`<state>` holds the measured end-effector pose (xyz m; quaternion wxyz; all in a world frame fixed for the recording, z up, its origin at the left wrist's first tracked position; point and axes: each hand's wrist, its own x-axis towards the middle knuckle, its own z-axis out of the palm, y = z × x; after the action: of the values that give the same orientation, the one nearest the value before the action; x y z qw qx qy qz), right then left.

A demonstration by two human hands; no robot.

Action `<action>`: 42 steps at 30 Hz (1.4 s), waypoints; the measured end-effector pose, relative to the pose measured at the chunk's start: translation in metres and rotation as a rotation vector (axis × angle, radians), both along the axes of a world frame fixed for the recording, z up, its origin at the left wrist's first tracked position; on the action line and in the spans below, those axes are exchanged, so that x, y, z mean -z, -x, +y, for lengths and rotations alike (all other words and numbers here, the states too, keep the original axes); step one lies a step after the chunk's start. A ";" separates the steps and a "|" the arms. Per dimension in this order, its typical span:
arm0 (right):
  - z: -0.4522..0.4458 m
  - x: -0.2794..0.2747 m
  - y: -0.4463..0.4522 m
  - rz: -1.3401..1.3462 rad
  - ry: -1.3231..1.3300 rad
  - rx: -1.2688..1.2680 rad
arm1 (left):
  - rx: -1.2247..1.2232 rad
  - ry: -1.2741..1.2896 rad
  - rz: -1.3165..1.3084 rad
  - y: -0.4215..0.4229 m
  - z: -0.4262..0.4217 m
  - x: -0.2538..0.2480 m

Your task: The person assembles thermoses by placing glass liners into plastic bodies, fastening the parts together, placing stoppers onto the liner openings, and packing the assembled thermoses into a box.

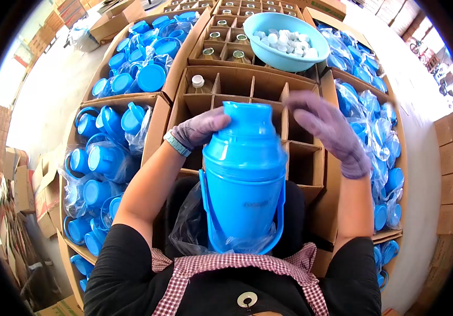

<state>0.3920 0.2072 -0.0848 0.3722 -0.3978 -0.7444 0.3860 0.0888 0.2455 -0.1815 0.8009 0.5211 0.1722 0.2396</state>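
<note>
A blue plastic thermos flask (pixel 245 174) stands upright against my lap, with its handle hanging down around its lower body. Its narrower top (pixel 247 116) has a pouring lip and no stopper shows in it. My gloved left hand (pixel 203 128) is closed at the left side of that top; some of its fingers are hidden. Off to the right of the flask, my gloved right hand (pixel 329 129) is raised, fingers apart and blurred by motion, holding nothing. Clear plastic wrap (pixel 189 224) lies bunched around the flask's base.
A divided cardboard box (pixel 305 160) lies beyond the flask, with a white-capped glass liner (pixel 198 84) in one compartment. Behind it, a light blue basin (pixel 253 42) of white caps rests on more boxed liners. Boxes of blue flask parts (pixel 100 163) flank both sides.
</note>
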 end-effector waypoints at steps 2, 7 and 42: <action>0.012 0.003 0.032 0.065 0.013 -0.069 | 0.008 -0.021 0.014 -0.006 -0.003 0.000; 0.011 0.011 0.063 -0.013 -0.214 -0.112 | -0.079 0.003 0.161 -0.003 -0.016 -0.021; -0.135 0.024 0.067 -0.214 -0.512 0.193 | -0.799 0.189 -0.099 0.000 -0.103 0.029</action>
<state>0.3252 0.0727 -0.1093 0.4147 -0.3984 -0.8115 0.1043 0.0891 0.1423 -0.2101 0.6966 0.3251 0.3436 0.5395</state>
